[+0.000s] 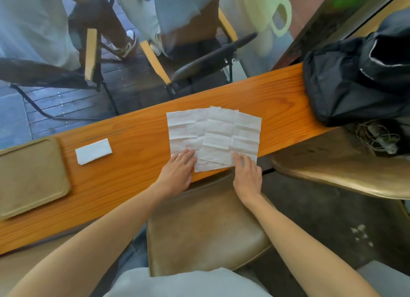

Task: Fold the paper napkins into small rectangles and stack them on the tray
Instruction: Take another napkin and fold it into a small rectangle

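Napkins point(214, 134) lie unfolded and overlapping at our near edge of the counter point(137, 141); lifting one could drag the others or tear thin paper. Our left hand point(177, 174) and right hand point(247, 177) press flat, fingers spread, gripping nothing; a folded napkin point(93, 151) waits beside the tray point(31, 179).

- Both forearms are bare from elbow to wrist, with no sleeve showing on either.
- The left hand point(177, 174) carries no ring, watch or band.
- The right hand point(247, 177) is likewise bare of jewellery, its nails short and unpainted.
- A pale grey-white garment covers the torso at the bottom edge.
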